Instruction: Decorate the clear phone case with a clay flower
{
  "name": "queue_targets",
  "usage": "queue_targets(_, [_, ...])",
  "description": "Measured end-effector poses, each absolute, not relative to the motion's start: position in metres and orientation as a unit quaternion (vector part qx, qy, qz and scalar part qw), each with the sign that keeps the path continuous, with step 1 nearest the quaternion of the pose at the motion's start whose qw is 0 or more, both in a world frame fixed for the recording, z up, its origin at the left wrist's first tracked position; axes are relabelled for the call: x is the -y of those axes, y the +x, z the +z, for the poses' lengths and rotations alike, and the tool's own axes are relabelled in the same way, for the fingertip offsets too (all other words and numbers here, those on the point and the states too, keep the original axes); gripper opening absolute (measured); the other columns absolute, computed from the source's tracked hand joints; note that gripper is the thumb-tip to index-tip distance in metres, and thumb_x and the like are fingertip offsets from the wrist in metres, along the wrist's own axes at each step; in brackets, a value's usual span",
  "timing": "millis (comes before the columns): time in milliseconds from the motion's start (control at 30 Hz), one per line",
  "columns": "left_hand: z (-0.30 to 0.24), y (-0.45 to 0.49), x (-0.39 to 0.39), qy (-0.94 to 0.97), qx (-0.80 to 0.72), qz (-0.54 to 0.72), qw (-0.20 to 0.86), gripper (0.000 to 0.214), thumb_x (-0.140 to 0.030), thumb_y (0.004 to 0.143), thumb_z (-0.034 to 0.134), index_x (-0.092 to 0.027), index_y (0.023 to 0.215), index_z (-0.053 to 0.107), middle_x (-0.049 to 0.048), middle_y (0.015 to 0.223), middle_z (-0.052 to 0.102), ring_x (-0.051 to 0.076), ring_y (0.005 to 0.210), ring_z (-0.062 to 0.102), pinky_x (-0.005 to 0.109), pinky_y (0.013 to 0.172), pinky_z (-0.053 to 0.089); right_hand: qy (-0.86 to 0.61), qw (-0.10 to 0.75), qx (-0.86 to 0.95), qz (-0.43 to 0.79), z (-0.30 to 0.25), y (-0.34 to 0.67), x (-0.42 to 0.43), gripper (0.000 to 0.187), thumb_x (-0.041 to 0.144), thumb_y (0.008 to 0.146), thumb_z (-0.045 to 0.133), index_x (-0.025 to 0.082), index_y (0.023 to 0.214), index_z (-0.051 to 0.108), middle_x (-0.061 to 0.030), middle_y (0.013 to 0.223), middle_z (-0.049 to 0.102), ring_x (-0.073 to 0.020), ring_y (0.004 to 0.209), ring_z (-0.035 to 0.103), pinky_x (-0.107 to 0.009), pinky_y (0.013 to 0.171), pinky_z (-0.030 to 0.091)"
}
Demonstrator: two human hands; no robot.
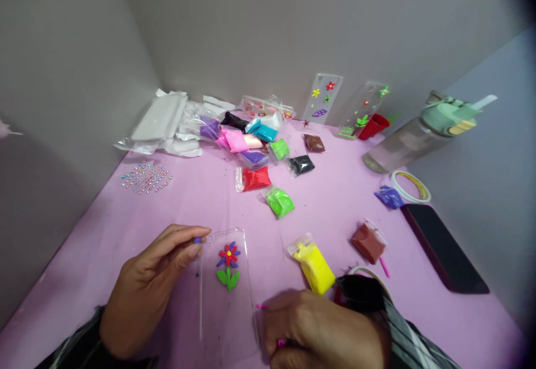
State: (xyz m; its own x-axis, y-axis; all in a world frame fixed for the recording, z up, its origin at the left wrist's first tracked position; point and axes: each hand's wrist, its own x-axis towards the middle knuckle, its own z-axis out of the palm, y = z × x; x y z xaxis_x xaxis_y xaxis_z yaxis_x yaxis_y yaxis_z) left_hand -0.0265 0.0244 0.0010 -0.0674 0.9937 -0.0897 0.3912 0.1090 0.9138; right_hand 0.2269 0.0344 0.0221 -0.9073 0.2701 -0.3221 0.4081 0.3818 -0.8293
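Observation:
A clear phone case [228, 296] lies on the pink table [201, 201] in front of me, with a clay flower [228, 264] of red and purple petals and green leaves stuck on it. My left hand [154, 279] rests at the case's upper left corner, its fingers pinched on a tiny purple clay bit [197, 240]. My right hand [322, 330] lies curled at the case's lower right edge, closed on a thin pink tool [268, 324] that pokes out by the fingers.
Several small bags of coloured clay lie about: yellow [314, 266], brown [368, 241], green [280, 201], red [253, 179], black [300, 165]. Gem stickers [146, 178] sit left. Two decorated cases [321, 100] lean on the back wall. Water bottle [412, 134], tape roll [412, 186] and dark phone [444, 249] are right.

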Motion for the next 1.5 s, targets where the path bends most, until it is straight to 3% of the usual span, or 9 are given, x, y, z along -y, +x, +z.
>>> queue_targets(200, [-0.002,-0.027,-0.023,0.511,-0.641,0.388,0.422,0.016,-0.044,0.081,0.068,-0.03,0.09,0.07,-0.0042,0.092,0.07,0.014,0.085,0.066,0.015,0.073,0.053,0.204,0.064,-0.836,-0.505,0.019,0.227,-0.034,0.01,0.015,0.091,0.059,0.013,0.083,0.065,-0.0034,0.083,0.065,-0.0129,0.081,0.06,-0.019,0.075,0.046])
queue_targets(400, [0.003,-0.028,-0.025,0.555,-0.627,0.391,0.382,0.017,-0.042,0.082,0.066,-0.026,0.075,0.064,-0.0051,0.071,0.062,0.011,0.066,0.058,0.015,0.061,0.048,0.21,0.063,-0.828,-0.517,0.019,0.228,-0.034,0.01,0.016,0.091,0.06,0.014,0.082,0.065,-0.0033,0.082,0.065,-0.0131,0.081,0.06,-0.019,0.075,0.046])
queue_targets(600, [0.0,-0.029,-0.024,0.57,-0.62,0.389,0.373,0.016,-0.042,0.087,0.061,-0.031,0.093,0.07,-0.0037,0.097,0.068,0.015,0.094,0.063,0.018,0.082,0.051,0.213,0.064,-0.835,-0.503,0.022,0.226,-0.033,0.008,0.014,0.091,0.062,0.012,0.083,0.065,-0.0042,0.083,0.066,-0.0129,0.082,0.061,-0.018,0.076,0.046])
queue_targets(700, [-0.005,-0.03,-0.022,0.546,-0.641,0.384,0.38,0.019,-0.044,0.088,0.06,-0.033,0.1,0.069,-0.0051,0.102,0.07,0.014,0.094,0.065,0.017,0.084,0.051,0.213,0.069,-0.832,-0.507,0.022,0.227,-0.034,0.008,0.014,0.09,0.062,0.012,0.083,0.066,-0.0042,0.083,0.067,-0.0129,0.082,0.062,-0.018,0.075,0.046])
queue_targets(1033, [-0.009,-0.034,-0.02,0.533,-0.638,0.389,0.397,0.021,-0.047,0.09,0.057,-0.03,0.096,0.067,-0.0049,0.076,0.071,0.012,0.074,0.068,0.016,0.071,0.055,0.216,0.067,-0.838,-0.497,0.021,0.227,-0.032,0.008,0.013,0.09,0.061,0.012,0.085,0.067,-0.0042,0.085,0.068,-0.0134,0.083,0.062,-0.018,0.076,0.046])
queue_targets(1233, [-0.007,-0.031,-0.019,0.532,-0.637,0.397,0.391,0.02,-0.045,0.089,0.059,-0.031,0.1,0.068,-0.0041,0.087,0.073,0.013,0.083,0.069,0.017,0.078,0.055,0.217,0.063,-0.833,-0.505,0.02,0.228,-0.032,0.009,0.015,0.091,0.06,0.013,0.085,0.067,-0.0038,0.084,0.067,-0.014,0.083,0.062,-0.019,0.076,0.047])
queue_targets(1367, [-0.004,-0.029,-0.021,0.525,-0.635,0.397,0.405,0.019,-0.046,0.085,0.064,-0.031,0.096,0.07,-0.0038,0.09,0.072,0.015,0.083,0.069,0.017,0.073,0.055,0.217,0.063,-0.83,-0.51,0.019,0.228,-0.033,0.01,0.015,0.091,0.06,0.013,0.084,0.067,-0.0039,0.084,0.067,-0.0137,0.082,0.061,-0.019,0.076,0.046])
queue_targets(1500, [-0.003,-0.029,-0.022,0.531,-0.633,0.381,0.415,0.018,-0.045,0.086,0.061,-0.028,0.089,0.066,-0.0043,0.072,0.066,0.014,0.068,0.064,0.019,0.064,0.052,0.22,0.056,-0.824,-0.518,0.018,0.228,-0.032,0.011,0.016,0.092,0.06,0.013,0.084,0.067,-0.004,0.084,0.067,-0.0136,0.083,0.062,-0.02,0.076,0.047])
